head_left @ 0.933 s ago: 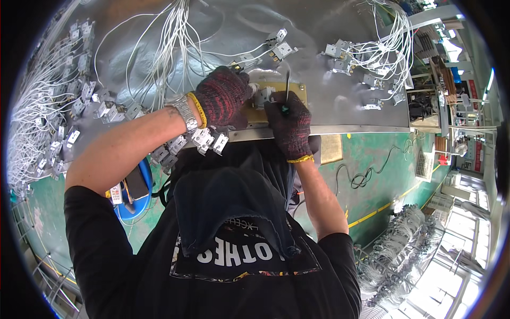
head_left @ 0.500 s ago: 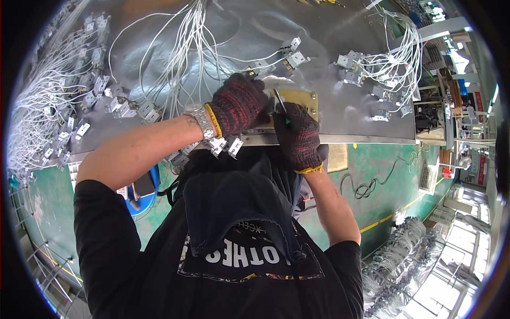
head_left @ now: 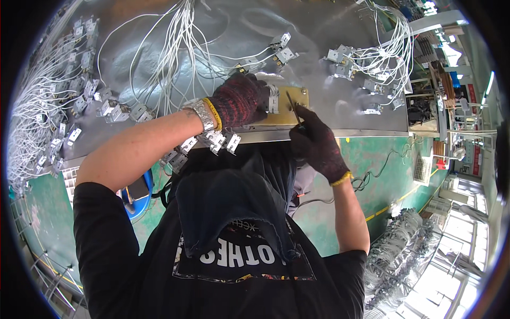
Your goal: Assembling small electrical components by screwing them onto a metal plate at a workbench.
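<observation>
My left hand (head_left: 239, 101), in a dark red and black knit glove, is closed at the left side of a brass-coloured plate (head_left: 300, 99) by the table's front edge. Its fingers press on a small silver metal fitting (head_left: 273, 100), which lies against the plate; the grip is partly hidden. To the right and nearer to me, my right hand (head_left: 319, 142), gloved alike, is closed around a slender rod-like tool (head_left: 292, 103). The tool's tip points up over the plate, apart from the fitting; its exact kind is unclear.
White wires with metal fittings (head_left: 183, 48) fan across the metal table (head_left: 297, 16). More wired fittings lie at the far left (head_left: 53, 95) and on the right (head_left: 388, 53). Several fittings (head_left: 215, 139) hang at the front edge. A blue container (head_left: 141, 204) stands below.
My right hand has pulled back toward me and to the right with the tool, uncovering the silver fitting and more of the plate. My left hand stays at the plate.
</observation>
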Demonstrator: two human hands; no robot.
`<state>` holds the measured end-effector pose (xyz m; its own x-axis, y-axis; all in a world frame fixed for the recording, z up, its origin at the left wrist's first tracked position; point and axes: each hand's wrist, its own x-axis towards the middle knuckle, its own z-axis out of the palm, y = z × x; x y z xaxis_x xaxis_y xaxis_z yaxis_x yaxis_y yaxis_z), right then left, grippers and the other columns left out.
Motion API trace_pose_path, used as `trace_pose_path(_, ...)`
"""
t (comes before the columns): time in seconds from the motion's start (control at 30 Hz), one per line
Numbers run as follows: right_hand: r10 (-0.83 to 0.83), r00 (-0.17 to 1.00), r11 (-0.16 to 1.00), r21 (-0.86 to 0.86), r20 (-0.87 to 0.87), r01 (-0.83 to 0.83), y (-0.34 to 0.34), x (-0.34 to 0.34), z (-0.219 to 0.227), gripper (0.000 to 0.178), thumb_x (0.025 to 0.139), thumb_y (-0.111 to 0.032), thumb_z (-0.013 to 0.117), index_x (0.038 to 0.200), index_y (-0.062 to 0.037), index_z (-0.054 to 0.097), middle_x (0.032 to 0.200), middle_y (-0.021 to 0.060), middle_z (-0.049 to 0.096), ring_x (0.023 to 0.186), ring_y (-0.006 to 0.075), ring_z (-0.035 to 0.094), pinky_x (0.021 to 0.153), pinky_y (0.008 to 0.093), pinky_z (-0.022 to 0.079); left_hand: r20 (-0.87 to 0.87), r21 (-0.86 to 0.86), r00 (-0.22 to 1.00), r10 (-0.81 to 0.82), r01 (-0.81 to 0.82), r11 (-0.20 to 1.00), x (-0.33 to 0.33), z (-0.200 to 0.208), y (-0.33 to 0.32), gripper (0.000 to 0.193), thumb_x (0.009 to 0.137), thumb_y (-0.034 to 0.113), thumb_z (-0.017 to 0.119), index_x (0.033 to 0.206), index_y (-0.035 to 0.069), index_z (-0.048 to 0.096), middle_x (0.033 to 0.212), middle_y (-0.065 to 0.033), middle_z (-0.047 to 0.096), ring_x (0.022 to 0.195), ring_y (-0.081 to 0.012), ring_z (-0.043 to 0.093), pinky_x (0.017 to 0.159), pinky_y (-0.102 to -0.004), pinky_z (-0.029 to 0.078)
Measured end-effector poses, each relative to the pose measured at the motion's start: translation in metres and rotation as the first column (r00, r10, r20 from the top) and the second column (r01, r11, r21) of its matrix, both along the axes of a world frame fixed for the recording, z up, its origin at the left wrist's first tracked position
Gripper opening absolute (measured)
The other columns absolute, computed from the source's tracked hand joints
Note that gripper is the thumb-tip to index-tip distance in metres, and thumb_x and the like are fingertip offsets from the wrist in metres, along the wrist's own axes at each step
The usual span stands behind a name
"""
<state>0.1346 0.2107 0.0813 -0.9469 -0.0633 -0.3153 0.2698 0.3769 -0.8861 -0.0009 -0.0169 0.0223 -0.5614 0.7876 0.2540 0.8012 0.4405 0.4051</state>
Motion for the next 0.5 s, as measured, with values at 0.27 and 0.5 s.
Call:
trace_pose_path(0.27, 0.250, 0.900, 0.907, 0.413, -0.357, -0.089, -0.007, 0.007, 0.030, 0.034, 0.093, 0.001, 0.064, 0.127, -0.0004, 0.068, 0.094, 0.0118, 0.070, 0.084, 0.0204, 0.070, 0.075, 0.0340, 0.056, -0.092, 0.035, 0.996, 0.020, -0.017, 0.999, 0.004, -0.006, 0.004, 0.047, 0.076, 0.037, 0.082, 0.115, 0.013, 0.071, 0.095, -0.0092, 0.073, 0.092, -0.0326, 0.068, 0.084, -0.0475, 0.053)
trace_pose_path(0.5, 0.291, 0.911, 0.789, 0.612, -0.292, -0.056, -0.023, 0.010, 0.049, 0.031, 0.090, -0.002, 0.064, 0.120, -0.0006, 0.070, 0.105, 0.0197, 0.072, 0.092, 0.0357, 0.072, 0.081, 0.0393, 0.057, -0.040, -0.174, 0.998, 0.040, -0.047, 0.984, 0.008, 0.007, 0.006, 0.047, 0.086, 0.043, 0.072, 0.123, 0.015, 0.069, 0.112, -0.0107, 0.072, 0.108, -0.0309, 0.067, 0.093, -0.0482, 0.051)
